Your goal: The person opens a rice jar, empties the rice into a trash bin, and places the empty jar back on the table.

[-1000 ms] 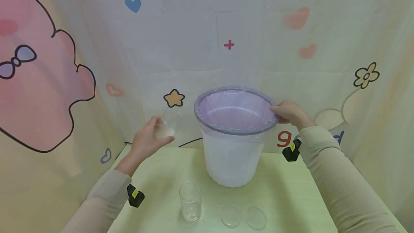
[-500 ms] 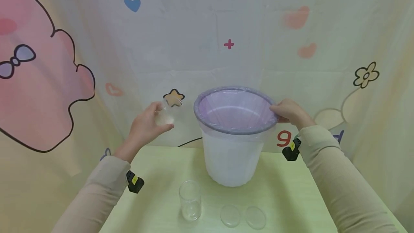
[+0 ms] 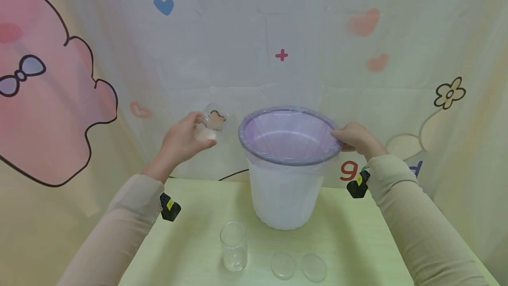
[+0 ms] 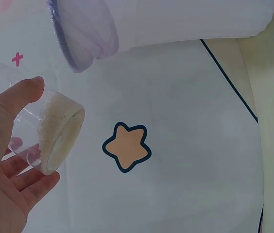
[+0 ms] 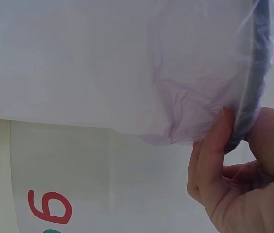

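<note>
In the head view my left hand (image 3: 183, 138) holds up a clear jar (image 3: 216, 118) to the left of the bin, its mouth leaning a little to the right. A pale, whitish layer (image 4: 61, 128) fills the base end of this jar in the left wrist view, with thumb and fingers curled round the clear wall. My right hand (image 3: 357, 138) pinches the rim of a white trash bin (image 3: 285, 193). Thin purple bag film (image 5: 190, 102) lines the bin and folds over its dark rim, between thumb and fingers in the right wrist view.
A second clear jar (image 3: 234, 246) stands upright on the pale green table (image 3: 190, 233), in front of the bin. Two round clear lids (image 3: 283, 265) lie side by side to its right. Behind hangs a printed curtain (image 3: 238, 34) with hearts and stars.
My left hand has risen with the jar, and the jar has tipped somewhat to the right. The right hand and the bin have stayed in place.
</note>
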`<state>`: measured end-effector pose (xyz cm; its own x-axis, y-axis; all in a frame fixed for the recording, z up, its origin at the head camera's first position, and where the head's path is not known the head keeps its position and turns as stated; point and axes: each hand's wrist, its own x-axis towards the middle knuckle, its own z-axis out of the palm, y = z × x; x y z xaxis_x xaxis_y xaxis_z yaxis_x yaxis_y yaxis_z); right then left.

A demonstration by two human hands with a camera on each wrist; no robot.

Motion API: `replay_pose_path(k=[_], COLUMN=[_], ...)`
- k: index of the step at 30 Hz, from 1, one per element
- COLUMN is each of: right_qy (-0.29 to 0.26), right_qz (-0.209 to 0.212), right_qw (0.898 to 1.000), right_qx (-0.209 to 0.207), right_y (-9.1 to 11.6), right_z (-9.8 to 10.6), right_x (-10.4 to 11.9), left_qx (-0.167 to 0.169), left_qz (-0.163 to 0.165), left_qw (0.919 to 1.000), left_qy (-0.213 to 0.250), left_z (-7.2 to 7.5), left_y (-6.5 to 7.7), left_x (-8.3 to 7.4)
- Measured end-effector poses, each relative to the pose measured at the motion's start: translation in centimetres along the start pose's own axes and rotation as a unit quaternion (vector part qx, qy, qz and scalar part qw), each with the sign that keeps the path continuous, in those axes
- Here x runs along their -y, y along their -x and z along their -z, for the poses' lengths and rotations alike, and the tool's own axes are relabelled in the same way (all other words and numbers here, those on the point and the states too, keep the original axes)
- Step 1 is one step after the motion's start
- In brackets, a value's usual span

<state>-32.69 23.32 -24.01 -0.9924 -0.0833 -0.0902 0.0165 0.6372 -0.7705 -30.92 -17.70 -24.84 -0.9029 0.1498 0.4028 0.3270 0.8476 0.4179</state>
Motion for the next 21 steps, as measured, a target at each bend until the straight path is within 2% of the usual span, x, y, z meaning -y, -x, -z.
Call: replay_pose_path(k=[7, 11, 21], right_qy=[-0.002, -0.003, -0.01], right_qz=[-0.003, -0.004, 0.0], right_qw=[1.0, 1.0, 1.0], right_qx=[-0.003, -0.002, 0.005], right_y=[-0.1, -0.2, 0.1], right_z=[0.0, 0.0, 0.0], right_x=[-0.2, -0.2, -0.1], left_qx=[0.014, 0.013, 0.035], left_qz=[0.007, -0.002, 0.003], left_qw=[0.9996, 0.9993, 0.9984], left_qy=[-0.024, -0.036, -0.044], left_z=[0.3, 0.3, 0.0], left_y=[-1.2, -1.7, -2.9], left_x=[-0.7, -1.3, -2.8])
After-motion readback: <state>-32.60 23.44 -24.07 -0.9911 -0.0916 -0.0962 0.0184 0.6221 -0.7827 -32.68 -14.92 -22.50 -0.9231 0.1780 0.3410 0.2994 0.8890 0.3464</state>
